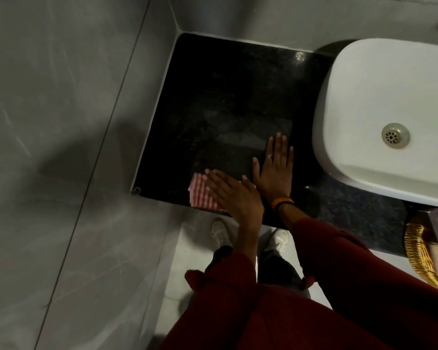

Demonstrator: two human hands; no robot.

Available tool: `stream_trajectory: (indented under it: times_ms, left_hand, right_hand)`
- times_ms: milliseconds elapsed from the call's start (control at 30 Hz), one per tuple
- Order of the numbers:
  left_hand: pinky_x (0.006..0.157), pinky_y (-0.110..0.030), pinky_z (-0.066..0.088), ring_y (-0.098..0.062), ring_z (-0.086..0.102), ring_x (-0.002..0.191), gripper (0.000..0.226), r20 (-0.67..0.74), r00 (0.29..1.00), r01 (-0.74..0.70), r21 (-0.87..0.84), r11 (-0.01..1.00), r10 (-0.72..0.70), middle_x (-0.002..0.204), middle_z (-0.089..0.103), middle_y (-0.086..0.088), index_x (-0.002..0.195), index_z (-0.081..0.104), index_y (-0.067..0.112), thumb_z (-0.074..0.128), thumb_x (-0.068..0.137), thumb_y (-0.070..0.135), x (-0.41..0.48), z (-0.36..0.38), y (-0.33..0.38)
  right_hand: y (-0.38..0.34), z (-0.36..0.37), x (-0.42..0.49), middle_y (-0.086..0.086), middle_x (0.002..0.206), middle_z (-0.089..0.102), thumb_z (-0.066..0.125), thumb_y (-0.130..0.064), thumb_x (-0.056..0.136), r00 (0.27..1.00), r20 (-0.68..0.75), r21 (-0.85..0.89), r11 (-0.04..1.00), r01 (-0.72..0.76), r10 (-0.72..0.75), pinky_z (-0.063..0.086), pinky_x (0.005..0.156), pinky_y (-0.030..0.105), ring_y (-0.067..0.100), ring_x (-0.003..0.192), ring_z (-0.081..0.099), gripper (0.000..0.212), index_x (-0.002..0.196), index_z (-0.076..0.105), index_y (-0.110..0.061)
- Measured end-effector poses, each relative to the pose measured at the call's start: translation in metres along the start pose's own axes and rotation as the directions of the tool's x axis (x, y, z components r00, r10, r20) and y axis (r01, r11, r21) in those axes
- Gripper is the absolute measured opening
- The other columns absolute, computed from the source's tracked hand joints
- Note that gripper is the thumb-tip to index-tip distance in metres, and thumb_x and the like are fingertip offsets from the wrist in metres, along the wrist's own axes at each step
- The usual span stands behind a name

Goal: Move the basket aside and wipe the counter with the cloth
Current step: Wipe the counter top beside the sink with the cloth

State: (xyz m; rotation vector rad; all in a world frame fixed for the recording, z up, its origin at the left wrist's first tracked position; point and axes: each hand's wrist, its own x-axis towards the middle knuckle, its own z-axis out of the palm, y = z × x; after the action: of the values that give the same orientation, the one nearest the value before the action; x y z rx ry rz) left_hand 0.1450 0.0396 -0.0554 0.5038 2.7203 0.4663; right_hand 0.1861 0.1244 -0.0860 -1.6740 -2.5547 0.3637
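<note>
A red-and-white striped cloth (200,194) lies at the front left edge of the black counter (225,97). My left hand (234,198) presses flat on top of the cloth, fingers stretched toward the left, covering its right part. My right hand (276,170), with a ring and an orange wristband, rests flat and open on the bare counter just right of it, fingers pointing toward the back wall. The woven golden basket (417,251) sits at the far right near the counter's front edge, partly cut off by the frame.
A white basin (364,109) with a metal drain (395,135) fills the right side of the counter. Grey tiled walls (74,122) close the counter on the left and at the back. My shoes (219,229) stand on the floor below the front edge.
</note>
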Motion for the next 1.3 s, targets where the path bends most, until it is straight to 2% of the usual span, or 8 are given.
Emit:
stream_trajectory:
  times_ms: [167, 333, 533, 700, 900, 1033, 1167, 1300]
  left_hand:
    - [0.127, -0.046, 0.0, -0.031, -0.006, 0.155, 0.073, 0.101, 0.961, -0.26, 0.007, 0.966, 0.258, 0.166, -0.005, -0.018, 0.155, -0.001, 0.0, 0.027, 0.103, 0.043, 0.013, -0.002, 0.005]
    - [0.128, -0.041, -0.003, -0.021, -0.009, 0.155, 0.071, 0.159, 0.848, -0.453, -0.277, 0.847, 0.505, 0.167, -0.005, -0.011, 0.156, -0.004, 0.008, 0.029, 0.104, 0.042, 0.009, -0.016, -0.002]
    - [0.122, -0.05, 0.027, -0.031, 0.031, 0.148, 0.049, 0.011, 0.8, -0.593, -0.141, 0.793, 0.6, 0.156, 0.041, -0.01, 0.143, 0.049, 0.016, 0.039, 0.096, 0.028, 0.064, -0.056, -0.04]
    - [0.111, -0.04, 0.04, -0.033, 0.048, 0.132, 0.044, 0.28, 0.813, -0.489, -0.149, 0.859, 0.511, 0.143, 0.048, -0.016, 0.136, 0.056, 0.017, 0.06, 0.093, 0.014, 0.103, -0.078, -0.053]
    - [0.095, -0.039, 0.054, -0.031, 0.066, 0.11, 0.028, 0.49, 0.801, -0.154, -0.386, 0.91, 0.344, 0.117, 0.07, -0.017, 0.114, 0.069, 0.006, 0.072, 0.087, 0.013, 0.133, -0.095, -0.045]
    - [0.082, -0.034, 0.056, -0.023, 0.066, 0.098, 0.026, 0.531, 0.782, 0.017, -0.541, 0.841, 0.326, 0.117, 0.07, -0.019, 0.115, 0.068, 0.004, 0.068, 0.089, 0.009, 0.161, -0.111, -0.013]
    - [0.069, -0.021, 0.052, -0.017, 0.063, 0.099, 0.028, 0.471, 0.807, -0.008, -0.592, 0.806, 0.355, 0.115, 0.068, -0.012, 0.119, 0.066, 0.005, 0.066, 0.091, 0.009, 0.192, -0.111, 0.036]
    - [0.084, -0.03, 0.053, -0.021, 0.064, 0.11, 0.031, 0.381, 0.794, -0.185, -0.592, 0.785, 0.474, 0.123, 0.067, -0.012, 0.121, 0.065, 0.009, 0.063, 0.091, 0.005, 0.22, -0.091, 0.069]
  right_hand:
    - [0.005, -0.002, 0.002, 0.014, 0.167, 0.015, 0.027, -0.04, 0.103, 1.0, -0.018, 0.13, 0.991, 0.001, 0.001, 0.005, 0.128, 0.044, 0.026, 0.157, 0.007, 0.063, 0.157, 0.022, -0.006]
    - [0.006, -0.022, -0.001, 0.008, 0.162, 0.034, 0.039, -0.031, 0.105, 0.988, -0.03, 0.594, 0.797, -0.106, 0.153, 0.016, 0.127, 0.041, 0.023, 0.152, 0.027, 0.044, 0.144, 0.05, -0.014]
    - [-0.017, -0.039, -0.045, 0.005, 0.138, 0.056, 0.056, -0.035, 0.09, 0.982, -0.141, 0.319, 0.933, 0.169, -0.13, 0.044, 0.101, 0.045, 0.027, 0.125, 0.05, 0.042, 0.129, 0.062, -0.021]
    - [-0.041, -0.03, -0.085, 0.012, 0.134, 0.051, 0.053, -0.05, 0.082, 0.971, 0.105, 0.348, 0.906, -0.24, 0.217, 0.045, 0.099, 0.044, 0.031, 0.122, 0.047, 0.065, 0.141, 0.047, -0.022]
    - [-0.046, -0.048, -0.066, 0.0, 0.117, 0.066, 0.059, -0.028, 0.087, 0.889, 0.266, 0.738, 0.515, -0.437, 0.373, 0.046, 0.094, 0.029, 0.023, 0.115, 0.063, 0.037, 0.122, 0.061, -0.018]
    - [-0.04, -0.061, -0.015, 0.002, 0.118, 0.066, 0.067, -0.015, 0.084, 0.871, 0.309, 0.841, 0.318, -0.438, 0.382, 0.054, 0.1, 0.048, 0.025, 0.111, 0.066, 0.034, 0.113, 0.061, -0.031]
    - [-0.038, -0.072, 0.052, 0.005, 0.121, 0.061, 0.063, -0.001, 0.089, 0.898, 0.205, 0.854, 0.378, -0.358, 0.389, 0.053, 0.087, 0.016, 0.017, 0.108, 0.06, 0.04, 0.128, 0.057, -0.011]
    - [-0.033, -0.073, 0.101, 0.004, 0.108, 0.063, 0.058, -0.001, 0.089, 0.888, 0.097, 0.842, 0.438, -0.314, 0.45, 0.053, 0.094, 0.037, 0.017, 0.101, 0.06, 0.035, 0.123, 0.06, -0.006]
